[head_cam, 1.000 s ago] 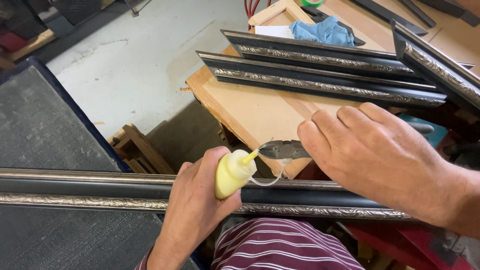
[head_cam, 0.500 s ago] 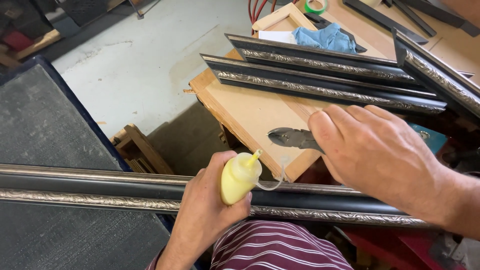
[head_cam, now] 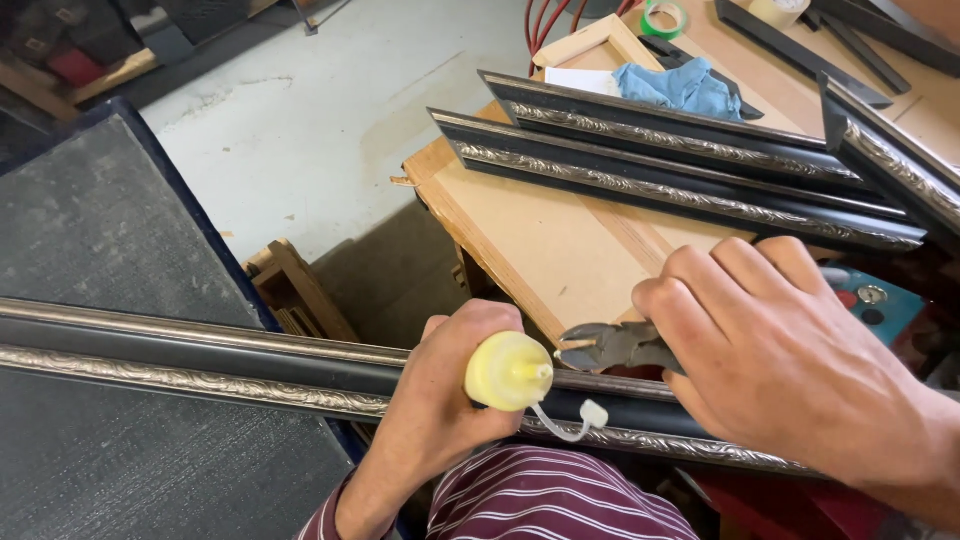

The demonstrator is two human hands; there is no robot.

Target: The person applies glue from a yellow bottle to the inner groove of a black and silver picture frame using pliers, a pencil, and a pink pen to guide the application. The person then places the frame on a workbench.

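Observation:
My left hand point(head_cam: 440, 400) grips a small yellow glue bottle point(head_cam: 506, 372) with its nozzle pointing right; its white cap dangles on a strap below. My right hand point(head_cam: 790, 360) holds dark pliers point(head_cam: 610, 346) whose jaws pinch the bottle's nozzle tip. Both hands hover over a long black frame moulding with silver ornament point(head_cam: 200, 365) that runs left to right across the view. My striped maroon clothing point(head_cam: 560, 500) shows below.
A wooden worktable point(head_cam: 540, 240) carries two more black ornate moulding lengths point(head_cam: 680, 180), a blue cloth point(head_cam: 685, 88) and green tape roll point(head_cam: 663, 18). A grey carpeted surface point(head_cam: 90, 250) lies left. A small wooden crate point(head_cam: 295, 295) sits on the concrete floor.
The pliers in my right hand have moved left and closed on the bottle's nozzle. My left hand has tilted the bottle so its tip faces right.

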